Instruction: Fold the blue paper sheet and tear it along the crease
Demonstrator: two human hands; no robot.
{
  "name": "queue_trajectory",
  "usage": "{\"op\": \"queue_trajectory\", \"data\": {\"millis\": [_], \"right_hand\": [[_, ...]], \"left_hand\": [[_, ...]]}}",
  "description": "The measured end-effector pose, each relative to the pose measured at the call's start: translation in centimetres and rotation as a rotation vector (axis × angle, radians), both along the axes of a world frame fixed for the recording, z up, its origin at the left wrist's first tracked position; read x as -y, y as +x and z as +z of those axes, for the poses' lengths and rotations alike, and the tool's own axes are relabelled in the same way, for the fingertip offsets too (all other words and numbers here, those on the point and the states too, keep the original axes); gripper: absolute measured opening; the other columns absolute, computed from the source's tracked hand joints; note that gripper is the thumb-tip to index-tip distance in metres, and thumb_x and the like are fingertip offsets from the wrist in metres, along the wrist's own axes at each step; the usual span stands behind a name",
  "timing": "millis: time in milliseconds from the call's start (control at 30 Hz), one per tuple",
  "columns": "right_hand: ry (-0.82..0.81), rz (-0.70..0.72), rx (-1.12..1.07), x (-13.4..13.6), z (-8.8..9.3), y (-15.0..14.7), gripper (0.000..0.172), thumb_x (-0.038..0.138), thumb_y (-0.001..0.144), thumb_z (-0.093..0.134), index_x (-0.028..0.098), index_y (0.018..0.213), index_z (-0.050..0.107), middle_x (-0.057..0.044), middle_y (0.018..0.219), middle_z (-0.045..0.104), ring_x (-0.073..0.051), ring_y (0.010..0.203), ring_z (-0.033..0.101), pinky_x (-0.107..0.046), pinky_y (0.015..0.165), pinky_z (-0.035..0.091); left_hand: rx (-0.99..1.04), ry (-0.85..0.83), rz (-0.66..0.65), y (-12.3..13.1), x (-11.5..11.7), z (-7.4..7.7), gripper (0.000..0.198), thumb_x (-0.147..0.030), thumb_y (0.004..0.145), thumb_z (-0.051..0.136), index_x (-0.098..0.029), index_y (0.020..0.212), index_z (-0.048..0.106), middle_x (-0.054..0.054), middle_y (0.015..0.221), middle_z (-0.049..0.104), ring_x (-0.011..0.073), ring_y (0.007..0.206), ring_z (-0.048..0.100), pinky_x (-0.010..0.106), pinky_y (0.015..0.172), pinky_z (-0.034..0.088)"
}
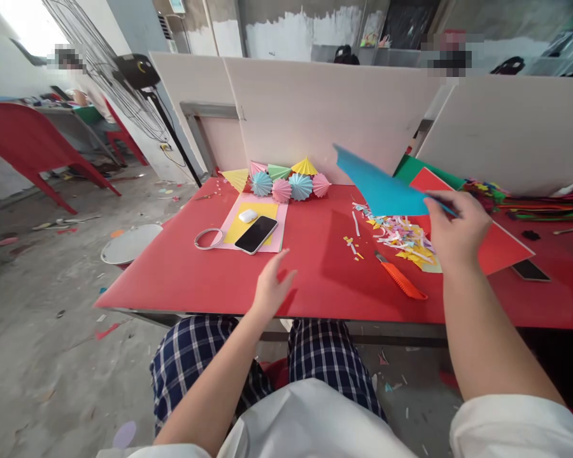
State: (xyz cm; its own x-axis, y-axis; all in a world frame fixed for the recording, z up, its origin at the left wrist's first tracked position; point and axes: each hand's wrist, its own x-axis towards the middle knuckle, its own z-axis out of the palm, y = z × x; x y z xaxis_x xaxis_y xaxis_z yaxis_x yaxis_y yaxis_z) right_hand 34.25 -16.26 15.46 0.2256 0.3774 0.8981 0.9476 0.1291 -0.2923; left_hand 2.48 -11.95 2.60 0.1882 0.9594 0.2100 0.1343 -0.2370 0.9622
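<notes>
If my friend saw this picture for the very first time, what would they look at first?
Probably the blue sheet, held up in the right hand over the red table. Next might come the pleated paper shapes, bunched at the table's back by the white panel. Then perhaps the colourful scraps, with an orange cutter on their near side.

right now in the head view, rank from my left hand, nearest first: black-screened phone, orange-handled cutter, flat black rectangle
1. Black-screened phone, just beyond the left hand.
2. Orange-handled cutter, to the hand's right.
3. Flat black rectangle, far right.
</notes>
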Motion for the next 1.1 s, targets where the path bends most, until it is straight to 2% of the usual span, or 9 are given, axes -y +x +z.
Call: {"op": "queue_trajectory", "data": {"millis": [200,333,433,500,567,700,767,900,1100], "right_hand": [[-0.008,0.243,-0.089,2.0,3.1,-5.8,0.014,0.022,0.080,0.057,0.021,0.089,0.068,-0.002,0.083,0.067,-0.015,0.078,0.062,-0.028,0.062,0.049],[0.009,0.316,-0.046,1.2,6.6,-8.1,0.014,0.028,0.076,0.063,0.019,0.084,0.068,0.004,0.071,0.064,-0.011,0.064,0.058,-0.029,0.061,0.049],[-0.009,0.501,-0.113,0.0,7.4,-8.6,0.024,0.033,0.075,0.065,0.018,0.093,0.065,0.004,0.076,0.064,-0.012,0.071,0.060,-0.030,0.066,0.050],[-0.013,0.629,-0.267,-0.7,5.4,-9.3,0.031,0.035,0.083,0.054,0.021,0.110,0.057,0.001,0.095,0.065,-0.015,0.085,0.062,-0.034,0.071,0.051],[-0.125,0.686,-0.364,-1.2,0.8,-10.9,0.036,0.038,0.091,0.037,0.026,0.123,0.047,-0.004,0.122,0.056,-0.019,0.106,0.056,-0.040,0.082,0.050],[-0.817,0.634,0.203,-2.2,-11.3,-15.4,0.045,0.039,0.091,0.031,0.020,0.131,0.043,-0.009,0.137,0.042,-0.025,0.130,0.030,-0.049,0.104,0.028],[-0.954,0.640,0.426,-3.2,-15.3,-16.8,0.050,0.041,0.091,0.029,0.019,0.136,0.034,-0.008,0.142,0.034,-0.024,0.133,0.024,-0.052,0.107,0.019],[-0.980,0.511,0.511,-6.6,-17.3,-15.5,0.049,0.035,0.092,0.023,0.019,0.138,0.030,-0.005,0.143,0.033,-0.020,0.134,0.022,-0.052,0.108,0.013],[-0.990,0.246,0.370,-11.8,-15.7,-5.6,0.047,0.022,0.090,0.024,0.007,0.131,0.040,-0.016,0.138,0.039,-0.030,0.132,0.025,-0.059,0.103,0.014]], "left_hand": [[-0.105,0.506,0.021,-1.1,-4.4,8.0,0.091,-0.028,0.063,0.075,-0.028,0.139,0.025,0.006,0.145,0.026,0.0278,0.133,0.022,0.043,0.107,0.020],[-0.058,0.514,-0.094,-0.4,-3.8,9.8,0.054,-0.032,0.067,0.073,-0.023,0.117,0.055,0.006,0.131,0.048,0.0307,0.127,0.034,0.044,0.103,0.031],[0.121,0.372,0.161,-1.4,-3.7,9.2,0.030,-0.032,0.067,0.073,-0.017,0.093,0.065,0.003,0.100,0.066,0.0304,0.112,0.051,0.044,0.095,0.043],[0.266,0.309,0.342,-3.4,-4.4,8.9,0.033,-0.030,0.065,0.076,-0.017,0.092,0.063,0.001,0.097,0.066,0.0284,0.107,0.054,0.043,0.094,0.045],[0.432,0.274,0.331,-6.4,-5.5,8.9,0.040,-0.026,0.066,0.076,-0.018,0.102,0.060,-0.002,0.107,0.063,0.0250,0.109,0.053,0.042,0.096,0.045],[0.472,0.035,0.294,-12.7,-7.3,8.1,0.035,-0.027,0.071,0.073,-0.021,0.102,0.060,-0.006,0.107,0.064,0.0254,0.109,0.054,0.048,0.094,0.047],[0.499,-0.167,0.292,-14.4,-7.7,6.7,0.034,-0.030,0.072,0.072,-0.024,0.103,0.059,-0.006,0.105,0.065,0.0260,0.108,0.055,0.049,0.092,0.048],[0.501,-0.333,0.290,-14.0,-7.0,3.1,0.036,-0.039,0.074,0.068,-0.019,0.101,0.059,0.003,0.097,0.068,0.0268,0.101,0.060,0.044,0.087,0.051],[0.681,-0.577,0.125,-9.9,-5.1,0.3,0.029,-0.033,0.076,0.066,-0.018,0.100,0.060,0.006,0.086,0.070,0.0244,0.088,0.065,0.036,0.078,0.055]]}}
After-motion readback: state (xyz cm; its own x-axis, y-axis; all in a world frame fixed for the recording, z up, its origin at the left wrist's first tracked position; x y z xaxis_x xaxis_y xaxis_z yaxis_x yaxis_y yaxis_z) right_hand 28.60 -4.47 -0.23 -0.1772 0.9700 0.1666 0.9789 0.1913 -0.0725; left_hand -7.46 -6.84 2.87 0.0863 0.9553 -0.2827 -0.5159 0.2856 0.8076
